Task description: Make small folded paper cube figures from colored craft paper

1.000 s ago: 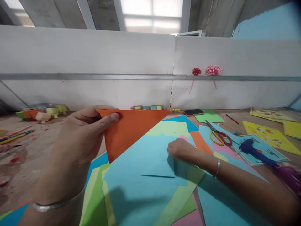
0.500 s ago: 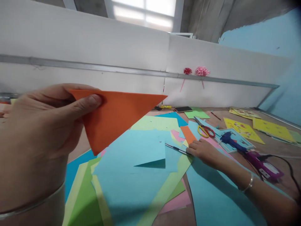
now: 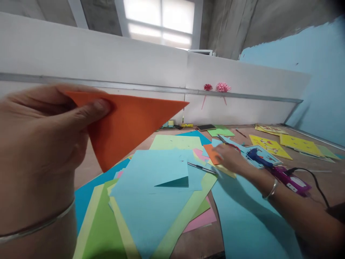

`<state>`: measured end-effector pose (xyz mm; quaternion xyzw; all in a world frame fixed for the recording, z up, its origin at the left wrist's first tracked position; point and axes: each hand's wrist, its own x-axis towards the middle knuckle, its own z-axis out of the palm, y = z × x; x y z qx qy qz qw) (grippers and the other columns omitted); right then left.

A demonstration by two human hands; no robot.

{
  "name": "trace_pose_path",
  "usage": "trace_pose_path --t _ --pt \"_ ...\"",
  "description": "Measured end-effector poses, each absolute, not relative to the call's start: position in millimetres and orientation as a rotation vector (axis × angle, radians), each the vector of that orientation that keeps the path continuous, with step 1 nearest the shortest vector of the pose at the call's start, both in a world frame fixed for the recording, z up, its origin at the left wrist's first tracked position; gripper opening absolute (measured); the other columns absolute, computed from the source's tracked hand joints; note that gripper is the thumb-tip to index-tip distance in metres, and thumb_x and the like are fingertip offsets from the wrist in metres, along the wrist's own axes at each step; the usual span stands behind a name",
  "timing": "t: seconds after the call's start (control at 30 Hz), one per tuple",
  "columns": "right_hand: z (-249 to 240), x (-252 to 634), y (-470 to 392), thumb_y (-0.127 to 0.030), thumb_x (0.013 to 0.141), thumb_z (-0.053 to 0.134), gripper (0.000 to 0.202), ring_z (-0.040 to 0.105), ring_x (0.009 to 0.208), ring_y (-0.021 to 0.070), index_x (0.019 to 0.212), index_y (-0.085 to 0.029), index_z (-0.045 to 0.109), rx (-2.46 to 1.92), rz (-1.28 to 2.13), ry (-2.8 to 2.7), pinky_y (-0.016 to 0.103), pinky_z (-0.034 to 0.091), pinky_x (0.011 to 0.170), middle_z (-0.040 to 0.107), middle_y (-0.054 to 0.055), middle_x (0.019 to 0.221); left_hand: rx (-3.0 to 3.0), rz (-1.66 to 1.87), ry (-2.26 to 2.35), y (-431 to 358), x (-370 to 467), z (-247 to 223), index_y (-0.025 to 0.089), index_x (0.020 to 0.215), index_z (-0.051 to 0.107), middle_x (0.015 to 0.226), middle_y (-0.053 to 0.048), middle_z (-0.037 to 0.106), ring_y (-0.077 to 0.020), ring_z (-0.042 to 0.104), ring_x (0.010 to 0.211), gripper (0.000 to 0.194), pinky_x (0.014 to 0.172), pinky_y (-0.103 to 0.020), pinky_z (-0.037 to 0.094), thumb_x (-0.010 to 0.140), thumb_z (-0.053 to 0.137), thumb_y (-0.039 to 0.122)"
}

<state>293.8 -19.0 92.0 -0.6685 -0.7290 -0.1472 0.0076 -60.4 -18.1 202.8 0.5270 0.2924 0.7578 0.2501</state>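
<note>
My left hand [image 3: 56, 126] pinches an orange paper triangle [image 3: 126, 126] between thumb and fingers and holds it up at the left, one point toward the right. On the right, my right hand [image 3: 230, 156] hovers over the paper, slightly blurred, its fingers partly apart with nothing seen in them. Beneath its fingertips lies an orange paper strip [image 3: 210, 154]. Scissors [image 3: 225, 140] lie just beyond the hand, which covers most of their handles. A slim metal pen-like tool [image 3: 201, 167] rests on the light blue sheets [image 3: 159, 172], left of the right hand.
Right of the hand lies a purple and blue glue gun [image 3: 285, 178] with a black cord. Yellow decorated cards [image 3: 269, 146] are farther right. A dark phone [image 3: 206, 127] and green paper [image 3: 221, 130] sit near the white wall, where paper flowers [image 3: 223, 87] stick up.
My right hand has moved from beside the pen-like tool up toward the scissors. The left hand still holds the orange triangle, slightly farther left and higher. The view has tilted up a little.
</note>
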Motion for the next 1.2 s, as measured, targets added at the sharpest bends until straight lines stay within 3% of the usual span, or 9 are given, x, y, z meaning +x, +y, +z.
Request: trace_pose_path --t 0.1,0.3,0.43,0.53,0.6,0.67,0.83,0.93,1.2 --pt "59 256 -23 -0.024 0.085 0.064 0.016 0.062 0.085 0.0177 0.1 -0.023 0.07 -1.985 -0.242 -2.473 0.024 0.041 0.066 0.07 0.004 0.092 1.586 2.061 0.762 -27 -53 201 0.012 0.077 0.075 0.074 0.003 0.072 -0.0152 0.065 0.078 0.018 0.087 -0.037 0.053 0.059 0.077 0.012" --pt "64 284 -16 -0.011 0.089 0.052 0.015 0.061 0.089 0.0196 0.088 -0.013 0.066 -2.102 -0.277 -2.286 0.032 0.044 0.077 0.067 0.008 0.091 1.539 1.923 0.863 -27 -51 200 0.013 0.072 0.076 0.068 -0.002 0.072 -0.0149 0.063 0.067 0.019 0.063 -0.027 0.054 0.055 0.083 0.016" --pt "85 310 -14 -0.01 0.083 0.056 0.016 0.064 0.08 0.0254 0.069 -0.013 0.065 -2.133 -0.204 -2.189 0.033 0.044 0.068 0.065 0.014 0.073 1.545 1.761 0.871 -17 -51 195 0.016 0.073 0.077 0.066 -0.002 0.072 -0.0143 0.062 0.061 0.02 0.056 -0.025 0.053 0.057 0.085 0.022" --pt "99 300 -13 -0.025 0.087 0.057 0.015 0.065 0.087 0.0245 0.086 -0.017 0.069 -1.954 -0.105 -2.216 0.031 0.047 0.07 0.069 0.012 0.087 1.58 1.54 0.901 -5 -47 185 0.017 0.076 0.078 0.07 -0.003 0.073 -0.0154 0.063 0.062 0.023 0.053 -0.024 0.051 0.057 0.086 0.027" --pt "109 282 -12 -0.041 0.091 0.052 0.033 0.065 0.092 0.0209 0.112 -0.02 0.064 -1.677 0.134 -2.185 0.03 0.05 0.072 0.069 0.011 0.104 1.591 1.424 0.934 4 -41 176 0.017 0.077 0.078 0.073 -0.005 0.073 -0.0164 0.063 0.064 0.025 0.053 -0.024 0.049 0.057 0.085 0.03" --pt "116 261 -11 -0.055 0.087 0.053 0.054 0.066 0.084 0.0197 0.125 -0.017 0.056 -1.328 0.589 -2.004 0.03 0.052 0.067 0.069 0.011 0.101 1.609 1.383 0.965 13 -32 166 0.017 0.078 0.078 0.072 -0.004 0.072 -0.0158 0.062 0.065 0.026 0.055 -0.024 0.048 0.057 0.084 0.032" --pt "105 221 -5 -0.062 0.079 0.064 0.049 0.053 0.05 0.0111 0.085 -0.014 0.063 -1.083 1.322 -1.5 0.025 0.041 0.05 0.063 0.003 0.058 1.765 1.196 1.058 38 -12 141 0.015 0.083 0.077 0.06 0.0 0.063 -0.0143 0.057 0.059 0.029 0.053 -0.024 0.042 0.06 0.081 0.033" --pt "84 216 4 -0.057 0.073 0.073 0.044 0.054 0.051 0.0093 0.074 -0.014 0.061 -1.038 1.435 -1.395 0.023 0.043 0.053 0.065 0.003 0.06 1.855 1.177 1.069 51 -8 131 0.015 0.087 0.076 0.058 0.002 0.058 -0.0116 0.052 0.057 0.03 0.053 -0.023 0.04 0.06 0.081 0.03" --pt "19 221 29 -0.058 0.069 0.079 0.049 0.066 0.067 0.0156 0.085 -0.013 0.07 -0.877 1.595 -1.154 0.029 0.055 0.065 0.07 0.01 0.079 1.93 1.328 1.093 63 -5 97 0.015 0.089 0.075 0.06 0.003 0.056 -0.0101 0.048 0.056 0.031 0.052 -0.022 0.04 0.06 0.08 0.026"
